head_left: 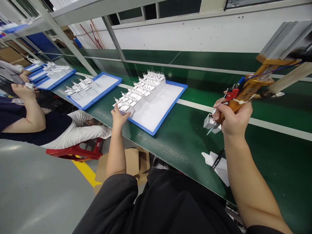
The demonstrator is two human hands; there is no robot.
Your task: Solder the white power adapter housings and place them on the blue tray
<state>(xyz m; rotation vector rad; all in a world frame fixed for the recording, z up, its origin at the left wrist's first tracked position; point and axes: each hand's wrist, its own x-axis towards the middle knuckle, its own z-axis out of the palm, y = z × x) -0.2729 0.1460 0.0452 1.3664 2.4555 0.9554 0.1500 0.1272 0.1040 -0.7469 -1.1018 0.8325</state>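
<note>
My left hand [119,117] is at the near left corner of a blue-rimmed tray [158,127]. Its thumb and fingers are around a small white plastic housing [128,109] at the end of the rows. Several similar housings with thin upright prongs or wires stand in that tray. My right hand [235,118] is wrapped round an orange-brown handheld tool [246,89] with a red switch part [231,94]. A slim, pale-tipped stick [209,131] also projects from these fingers. Just below them sits another white housing [208,121], partly hidden by the hand.
On the green bench [175,146], a folded white paper [221,170] and black strap [217,160] lie near my right forearm. A second tray [91,104] holds more housings. At left, a person [29,113] sits on a red stool [75,151]. Cardboard [131,161] is beneath the bench edge.
</note>
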